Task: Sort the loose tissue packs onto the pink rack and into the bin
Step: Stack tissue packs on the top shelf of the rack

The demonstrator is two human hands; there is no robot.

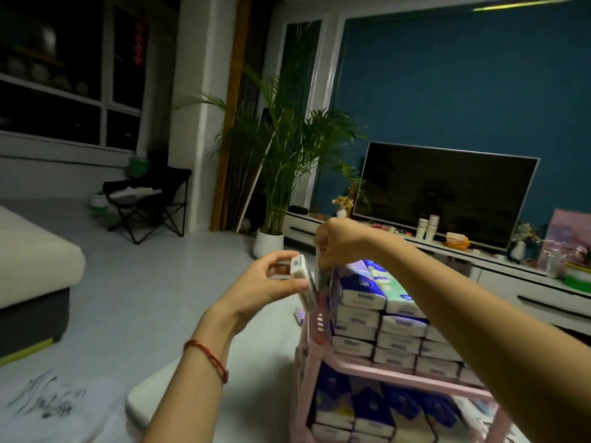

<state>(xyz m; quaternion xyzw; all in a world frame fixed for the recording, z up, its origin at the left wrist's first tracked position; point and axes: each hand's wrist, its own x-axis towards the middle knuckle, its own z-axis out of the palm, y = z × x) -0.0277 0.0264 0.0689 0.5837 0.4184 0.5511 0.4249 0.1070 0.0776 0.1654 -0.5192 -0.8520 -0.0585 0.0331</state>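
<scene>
Pink plastic rack (403, 376) with two shelves stands on the floor at the lower right, seen from above by the person working at it. The top shelf is piled with tissue packs (383, 330) in white and blue wrappers, stacked several layers deep, with a pale green pack on top. The lower shelf holds a row of dark blue packs (367, 410).

The left hand (271, 282), with a red cord bracelet (208, 356) on its wrist, pinches a small white tissue pack (302, 282) between thumb and fingers. It holds the pack tilted in the air, just beside the rack's top left corner.

The right hand (332, 241) hangs over that same corner with its fingers curled downward and bunched together. They meet something pale and blurred at the rack's edge; whether they grip it cannot be told.

Beyond the rack, a long white TV stand (499, 276) along a dark blue wall carries a switched-off television (447, 193) and stacked paper cups (428, 227). A tall potted palm (281, 155) stands at the stand's left end, a black folding chair (150, 203) sits near the window, and a cream sofa (32, 260) is at the far left.
</scene>
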